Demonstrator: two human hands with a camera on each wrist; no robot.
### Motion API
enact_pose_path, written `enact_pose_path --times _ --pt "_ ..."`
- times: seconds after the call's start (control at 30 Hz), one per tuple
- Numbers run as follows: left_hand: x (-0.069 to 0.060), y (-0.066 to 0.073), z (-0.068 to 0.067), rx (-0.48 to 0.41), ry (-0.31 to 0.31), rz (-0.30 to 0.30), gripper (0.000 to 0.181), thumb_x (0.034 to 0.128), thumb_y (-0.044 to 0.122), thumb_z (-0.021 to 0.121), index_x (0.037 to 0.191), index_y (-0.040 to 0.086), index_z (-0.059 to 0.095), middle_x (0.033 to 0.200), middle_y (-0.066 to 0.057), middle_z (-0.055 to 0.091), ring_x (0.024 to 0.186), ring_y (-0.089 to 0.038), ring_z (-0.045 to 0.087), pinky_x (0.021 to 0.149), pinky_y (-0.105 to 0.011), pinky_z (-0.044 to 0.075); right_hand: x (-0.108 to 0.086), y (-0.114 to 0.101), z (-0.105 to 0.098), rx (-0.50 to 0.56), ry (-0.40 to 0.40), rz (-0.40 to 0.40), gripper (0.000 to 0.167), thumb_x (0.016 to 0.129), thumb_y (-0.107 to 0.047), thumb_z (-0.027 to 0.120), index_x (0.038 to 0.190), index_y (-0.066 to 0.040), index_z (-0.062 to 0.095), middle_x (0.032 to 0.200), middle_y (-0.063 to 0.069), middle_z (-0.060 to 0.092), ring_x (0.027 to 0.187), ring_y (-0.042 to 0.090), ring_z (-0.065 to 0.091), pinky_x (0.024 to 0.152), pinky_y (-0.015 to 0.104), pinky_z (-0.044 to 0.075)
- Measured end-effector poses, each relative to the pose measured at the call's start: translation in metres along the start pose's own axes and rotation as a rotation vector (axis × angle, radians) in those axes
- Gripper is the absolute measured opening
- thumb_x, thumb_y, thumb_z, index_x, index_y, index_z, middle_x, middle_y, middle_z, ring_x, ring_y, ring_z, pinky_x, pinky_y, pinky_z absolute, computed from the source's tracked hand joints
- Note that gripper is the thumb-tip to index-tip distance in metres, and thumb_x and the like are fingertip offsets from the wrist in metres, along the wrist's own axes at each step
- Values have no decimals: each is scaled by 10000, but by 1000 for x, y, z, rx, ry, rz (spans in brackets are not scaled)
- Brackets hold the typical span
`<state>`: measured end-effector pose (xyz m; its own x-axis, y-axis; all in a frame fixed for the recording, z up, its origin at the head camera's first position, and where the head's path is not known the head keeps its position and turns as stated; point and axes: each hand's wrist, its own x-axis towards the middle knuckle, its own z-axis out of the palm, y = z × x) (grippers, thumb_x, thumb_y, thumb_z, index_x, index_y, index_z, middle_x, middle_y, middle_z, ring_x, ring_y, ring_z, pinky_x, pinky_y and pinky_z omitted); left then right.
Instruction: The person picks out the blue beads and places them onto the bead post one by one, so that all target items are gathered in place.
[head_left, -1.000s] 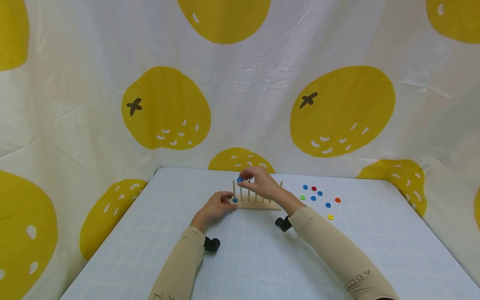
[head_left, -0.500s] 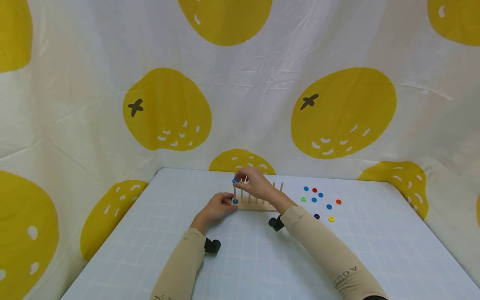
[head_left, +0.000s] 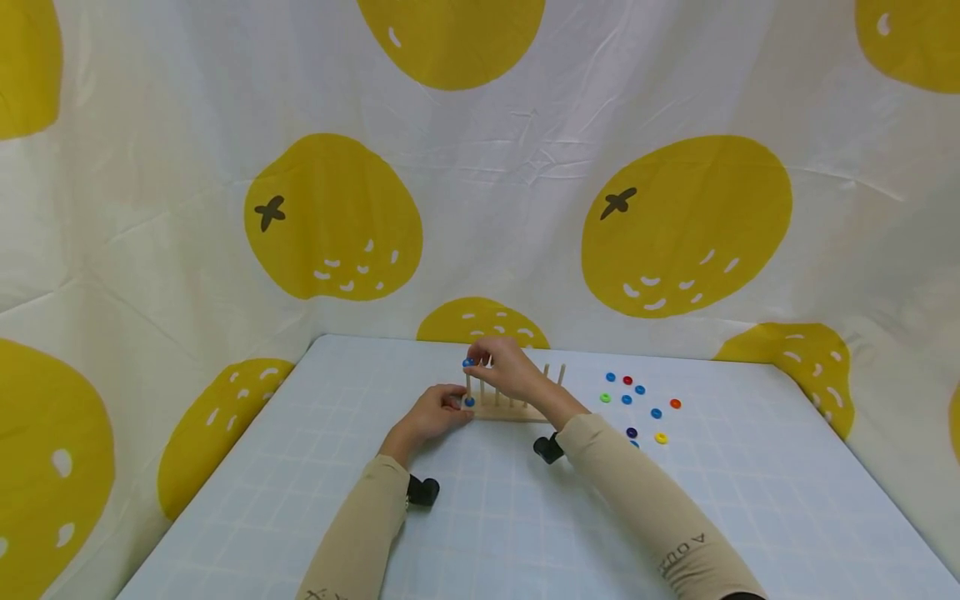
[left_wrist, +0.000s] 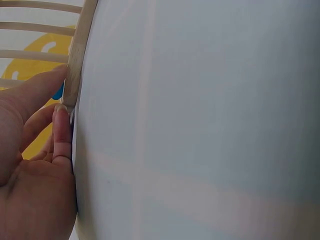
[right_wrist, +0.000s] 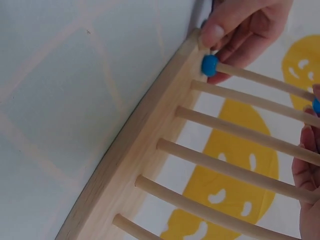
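Blue ring point(head_left: 468, 362) is pinched in the right hand point(head_left: 506, 369), forearm point(head_left: 637, 483) angled leftward, atop the leftmost peg point(head_left: 468, 386); the left hand point(head_left: 431, 412) grips the wooden peg rack point(head_left: 506, 414) by 1 end. 1 lower ring point(head_left: 469, 402) circles that peg's base; 10 loose rings point(head_left: 626, 400), 5 blue, lie on the table point(head_left: 487, 533).

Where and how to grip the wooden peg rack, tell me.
Probably pinch the wooden peg rack low, at its left end, coming from the left: the base is a narrow bar, below the upright pegs. The left hand grips that end, and the right hand is higher up.
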<state>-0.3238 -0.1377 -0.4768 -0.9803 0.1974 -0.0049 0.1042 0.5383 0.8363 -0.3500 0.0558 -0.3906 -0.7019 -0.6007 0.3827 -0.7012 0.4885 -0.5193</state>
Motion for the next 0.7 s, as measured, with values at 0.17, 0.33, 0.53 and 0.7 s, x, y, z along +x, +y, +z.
enact_pose_path --times 0.17,0.33,0.53,0.7 --pt "0 0 0 12 -4 -1 507 892 179 802 1336 -2 637 932 -52 634 868 -196 559 788 -344 466 -1 0 0 -56 -34 20 156 954 -164 744 1046 -39 734 944 12 699 853 147 599 782 288 520" --pt "1 -1 0 7 -1 -22 505 895 196 803 1339 17 640 954 -50 629 895 -200 555 816 -358 464 -1 1 1 -64 -49 25 140 957 -170 742 1045 -61 742 943 4 704 848 139 598 784 277 525" --pt "1 -2 0 6 -8 -38 511 900 209 800 1349 29 636 973 -59 623 907 -212 552 819 -368 460 -1 0 0 -65 -70 34 153 952 -166 747 1063 -60 742 964 19 712 869 158 610 794 290 535" --pt "2 -2 1 10 -2 -51 496 906 221 797 1348 57 644 967 -54 620 906 -212 549 828 -369 456 -2 0 -6 -77 -109 23 213 959 -152 737 1132 -31 718 1060 65 713 959 210 625 878 340 535"
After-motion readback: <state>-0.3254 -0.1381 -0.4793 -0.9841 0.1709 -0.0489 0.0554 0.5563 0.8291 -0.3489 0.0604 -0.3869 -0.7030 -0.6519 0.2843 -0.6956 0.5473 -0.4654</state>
